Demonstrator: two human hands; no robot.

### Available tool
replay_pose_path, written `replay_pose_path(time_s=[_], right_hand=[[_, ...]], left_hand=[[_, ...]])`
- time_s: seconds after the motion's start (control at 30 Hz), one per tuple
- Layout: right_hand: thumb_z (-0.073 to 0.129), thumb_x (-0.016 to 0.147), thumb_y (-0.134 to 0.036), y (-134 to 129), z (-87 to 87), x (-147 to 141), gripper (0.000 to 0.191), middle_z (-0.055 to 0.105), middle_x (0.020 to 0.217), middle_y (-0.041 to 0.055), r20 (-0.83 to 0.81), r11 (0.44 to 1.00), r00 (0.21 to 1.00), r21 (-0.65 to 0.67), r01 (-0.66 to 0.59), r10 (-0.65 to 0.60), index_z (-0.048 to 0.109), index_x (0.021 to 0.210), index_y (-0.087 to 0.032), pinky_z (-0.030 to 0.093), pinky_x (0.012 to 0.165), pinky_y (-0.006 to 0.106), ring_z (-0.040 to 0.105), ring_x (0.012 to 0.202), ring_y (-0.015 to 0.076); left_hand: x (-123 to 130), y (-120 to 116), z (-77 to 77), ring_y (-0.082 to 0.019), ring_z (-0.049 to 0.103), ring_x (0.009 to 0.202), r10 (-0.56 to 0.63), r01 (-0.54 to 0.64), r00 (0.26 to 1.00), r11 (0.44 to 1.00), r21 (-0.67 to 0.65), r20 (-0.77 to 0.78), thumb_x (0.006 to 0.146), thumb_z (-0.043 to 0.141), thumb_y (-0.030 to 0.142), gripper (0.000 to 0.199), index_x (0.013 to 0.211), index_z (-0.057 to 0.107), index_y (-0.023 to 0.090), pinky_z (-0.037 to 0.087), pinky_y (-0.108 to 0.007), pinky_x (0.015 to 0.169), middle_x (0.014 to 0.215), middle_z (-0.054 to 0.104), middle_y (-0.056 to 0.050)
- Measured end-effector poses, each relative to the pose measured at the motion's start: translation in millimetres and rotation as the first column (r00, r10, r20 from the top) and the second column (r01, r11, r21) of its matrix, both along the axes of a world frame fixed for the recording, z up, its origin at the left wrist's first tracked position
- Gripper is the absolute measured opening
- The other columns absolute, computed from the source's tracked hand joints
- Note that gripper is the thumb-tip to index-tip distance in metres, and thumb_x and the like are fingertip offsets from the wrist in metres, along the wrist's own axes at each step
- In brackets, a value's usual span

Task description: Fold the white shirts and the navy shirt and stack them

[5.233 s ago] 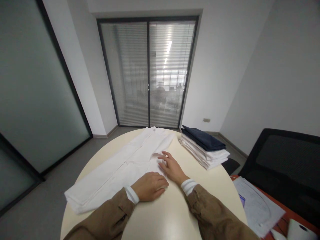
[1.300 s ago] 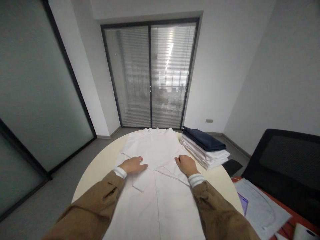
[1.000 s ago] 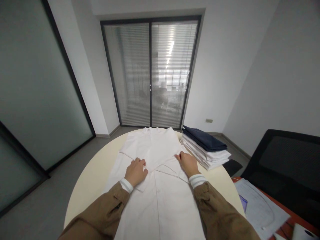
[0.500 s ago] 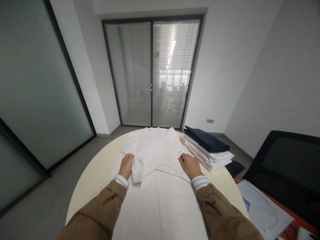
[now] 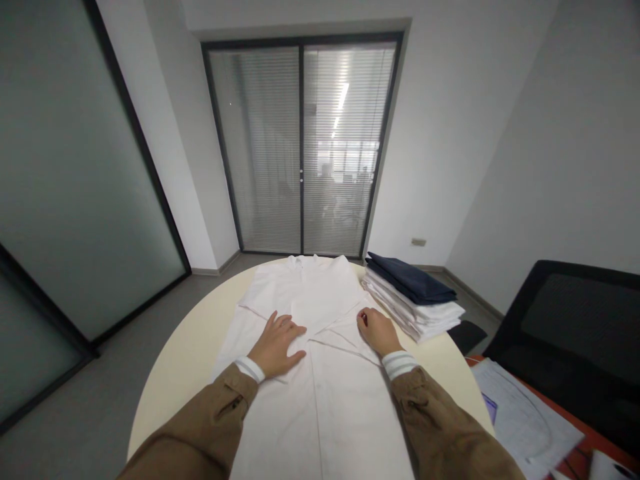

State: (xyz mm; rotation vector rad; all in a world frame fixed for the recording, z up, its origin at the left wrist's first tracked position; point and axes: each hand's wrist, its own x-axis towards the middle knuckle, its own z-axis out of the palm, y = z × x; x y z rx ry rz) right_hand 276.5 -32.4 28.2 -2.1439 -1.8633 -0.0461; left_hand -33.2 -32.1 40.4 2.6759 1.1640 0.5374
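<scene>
So you're at a round cream table [image 5: 170, 380] in a small office, with a glass door [image 5: 301, 150] with blinds straight ahead, a black chair [image 5: 570, 313] off to the right and papers [image 5: 525, 420] on an orange desk [image 5: 575, 427] in that corner. The white coat [image 5: 305, 287] lies flat down the middle of the table, collar at the far edge and hem hanging off your side. Just beside it on the right sits a stack of folded white clothes [image 5: 413, 313] with a navy piece [image 5: 405, 281] on top. Looks like you're at the flattening stage: both coat sleeves are folded in across the front, meeting in a rough V near the center, and the lower half lies open and unfolded toward you. Both your arms reach forward in tan sleeves, elbows out. Your left hand [image 5: 276, 345] is pressed flat on the folded sleeve, fingers spread wide and holding nothing. Your right hand [image 5: 379, 332] rests on the other sleeve with its fingers curled in narrow, though I can't tell if they're pinching any cloth.
</scene>
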Motion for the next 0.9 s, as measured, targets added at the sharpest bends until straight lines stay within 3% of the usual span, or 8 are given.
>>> replay_pose_path(time_s=[0.1, 0.2, 0.33, 0.43, 0.6, 0.67, 0.73, 0.9], right_hand=[[0.045, 0.098, -0.027, 0, -1.9, 1, 0.023, 0.07, 0.102, 0.007, -0.019, 1.0, 1.0, 0.014, -0.017, 0.018, 0.066, 0.101, -0.02, 0.038, 0.077, 0.027, 0.064, 0.097, 0.0191], [0.046, 0.097, -0.026, 1, -4.6, 3, 0.022, 0.07, 0.103, 0.0061, -0.038, 0.999, 0.998, 0.025, -0.043, 0.044, 0.067, 0.103, -0.021, 0.038, 0.078, 0.026, 0.063, 0.099, 0.0186], [0.048, 0.097, -0.026, 3, -7.5, 6, 0.021, 0.07, 0.103, 0.0052, -0.067, 0.998, 0.996, 0.04, -0.056, 0.059, 0.067, 0.104, -0.022, 0.038, 0.08, 0.026, 0.063, 0.099, 0.0184], [0.05, 0.096, -0.026, 3, -8.9, 7, 0.019, 0.07, 0.102, 0.005, -0.08, 0.998, 0.995, 0.049, -0.05, 0.054, 0.067, 0.103, -0.022, 0.038, 0.08, 0.026, 0.063, 0.099, 0.0186], [0.051, 0.096, -0.026, 4, -10.2, 7, 0.019, 0.07, 0.103, 0.0049, -0.069, 0.998, 0.997, 0.047, -0.04, 0.043, 0.068, 0.103, -0.022, 0.038, 0.079, 0.027, 0.063, 0.099, 0.0188], [0.051, 0.096, -0.026, 4, -10.7, 7, 0.019, 0.07, 0.103, 0.0047, -0.064, 0.998, 0.997, 0.048, -0.039, 0.042, 0.068, 0.103, -0.022, 0.038, 0.078, 0.026, 0.063, 0.098, 0.0185], [0.051, 0.096, -0.026, 4, -11.4, 7, 0.019, 0.071, 0.102, 0.0044, -0.061, 0.998, 0.997, 0.055, -0.041, 0.044, 0.068, 0.103, -0.022, 0.038, 0.077, 0.026, 0.064, 0.097, 0.0183], [0.051, 0.096, -0.026, 5, -13.8, 8, 0.019, 0.071, 0.101, 0.0042, -0.061, 0.997, 0.997, 0.066, -0.046, 0.051, 0.068, 0.102, -0.023, 0.038, 0.077, 0.027, 0.064, 0.096, 0.0186]], left_hand=[[1, 2, 3.2, -0.029, 0.055, 0.114, 0.101, -0.106, 0.992, 0.993, 0.061, 0.069, 0.087, 0.059, 0.044, 0.029, 0.104, 0.071, 0.023, 0.016, -0.05, 0.12, 0.103, 0.071, -0.008], [-4, 9, 8.0, -0.028, 0.06, 0.099, 0.293, -0.304, 0.932, 0.953, 0.019, 0.211, 0.094, 0.043, 0.05, 0.043, 0.079, 0.07, 0.021, 0.036, -0.044, 0.106, 0.087, 0.071, -0.01], [-22, 25, 9.7, -0.028, 0.064, 0.083, 0.555, -0.494, 0.747, 0.832, -0.253, 0.366, 0.095, 0.025, 0.056, 0.06, 0.063, 0.063, 0.021, 0.046, -0.039, 0.084, 0.073, 0.07, -0.01], [-40, 39, 6.9, -0.028, 0.066, 0.085, 0.645, -0.475, 0.622, 0.762, -0.44, 0.445, 0.086, 0.035, 0.058, 0.055, 0.065, 0.067, 0.019, 0.047, -0.037, 0.083, 0.078, 0.073, -0.011], [-58, 48, 13.7, -0.025, 0.069, 0.088, 0.74, -0.475, 0.273, 0.659, -0.583, 0.614, 0.081, 0.033, 0.043, 0.043, 0.074, 0.065, 0.016, 0.051, -0.033, 0.072, 0.092, 0.075, -0.015], [-59, 42, 23.2, -0.024, 0.069, 0.085, 0.723, -0.583, 0.301, 0.656, -0.479, 0.622, 0.082, 0.033, 0.041, 0.038, 0.074, 0.062, 0.018, 0.051, -0.032, 0.071, 0.088, 0.075, -0.011], [-56, 32, 32.6, -0.024, 0.068, 0.085, 0.737, -0.699, 0.446, 0.641, -0.317, 0.508, 0.084, 0.038, 0.043, 0.034, 0.075, 0.061, 0.021, 0.05, -0.032, 0.072, 0.084, 0.074, -0.007], [-49, 16, 33.6, -0.032, 0.069, 0.094, 0.719, -0.737, 0.674, 0.669, -0.095, -0.169, 0.088, 0.047, 0.047, 0.031, 0.102, 0.062, 0.023, 0.049, -0.039, 0.075, 0.105, 0.073, -0.011]])
